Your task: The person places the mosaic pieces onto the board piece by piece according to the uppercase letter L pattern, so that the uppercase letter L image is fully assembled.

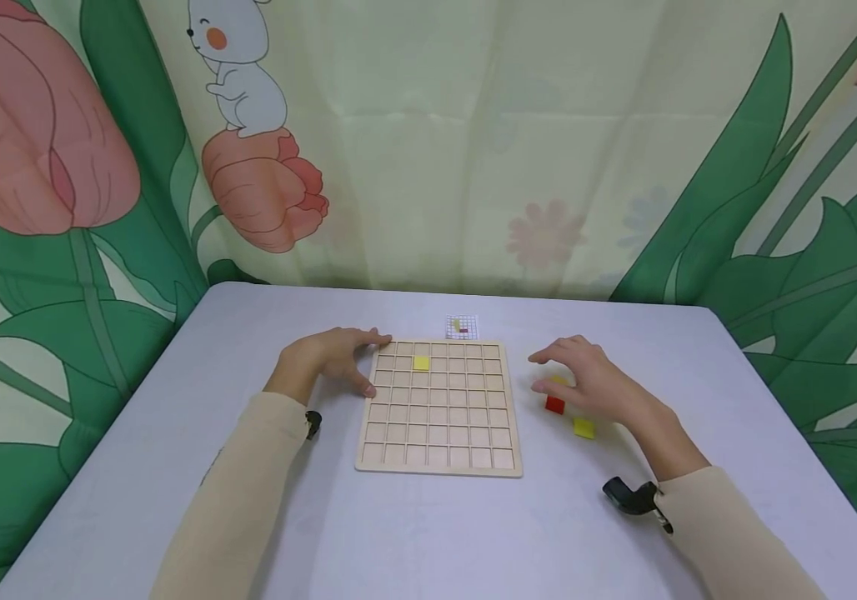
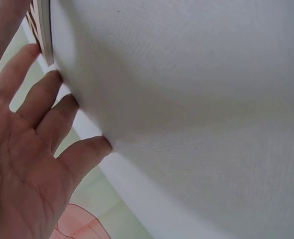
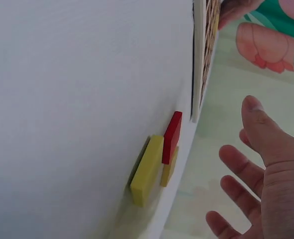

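Grid board [image 1: 439, 408]: one yellow tile [image 1: 421, 362] seated near its far edge (other cells bare). Left hand [image 1: 334, 357] steadies it, fingers straight; right hand [image 1: 586, 379] hovers spread, holding nothing, over loose tiles [image 1: 554, 404].

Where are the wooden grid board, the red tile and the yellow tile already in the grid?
wooden grid board [image 1: 439, 437]: head view, bare cells in its near rows.
red tile [image 1: 554, 405]: head view, middle of its top face.
yellow tile in the grid [image 1: 421, 362]: head view, centre of the tile.
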`<state>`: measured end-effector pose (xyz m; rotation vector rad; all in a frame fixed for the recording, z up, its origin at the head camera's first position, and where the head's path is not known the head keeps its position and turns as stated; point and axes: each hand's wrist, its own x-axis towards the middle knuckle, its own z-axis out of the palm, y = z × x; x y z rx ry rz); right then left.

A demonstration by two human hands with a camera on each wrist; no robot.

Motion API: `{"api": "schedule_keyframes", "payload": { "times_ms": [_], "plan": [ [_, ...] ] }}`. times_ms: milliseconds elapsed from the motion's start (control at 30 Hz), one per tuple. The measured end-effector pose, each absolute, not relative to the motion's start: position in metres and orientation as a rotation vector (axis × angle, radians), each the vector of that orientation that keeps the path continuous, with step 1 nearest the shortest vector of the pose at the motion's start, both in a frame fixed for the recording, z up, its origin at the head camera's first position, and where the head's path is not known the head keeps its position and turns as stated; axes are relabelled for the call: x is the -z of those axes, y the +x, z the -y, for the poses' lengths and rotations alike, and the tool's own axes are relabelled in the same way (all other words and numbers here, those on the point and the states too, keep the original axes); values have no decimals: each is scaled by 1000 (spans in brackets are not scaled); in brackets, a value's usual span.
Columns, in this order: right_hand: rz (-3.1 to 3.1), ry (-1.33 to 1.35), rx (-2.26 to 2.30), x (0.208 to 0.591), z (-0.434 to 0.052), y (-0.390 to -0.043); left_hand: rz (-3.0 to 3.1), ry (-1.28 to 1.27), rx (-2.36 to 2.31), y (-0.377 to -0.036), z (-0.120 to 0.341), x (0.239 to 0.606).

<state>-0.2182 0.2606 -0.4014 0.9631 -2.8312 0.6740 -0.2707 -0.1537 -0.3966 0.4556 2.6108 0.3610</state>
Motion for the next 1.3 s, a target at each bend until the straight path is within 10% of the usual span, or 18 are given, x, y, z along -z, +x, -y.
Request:
{"api": "schedule_keyframes", "payload": {
  "times_ms": [1300],
  "plan": [
    [2995, 793, -635, 423, -309, -187, -2609, 402, -375, -272, 152, 400]
  ]
}}
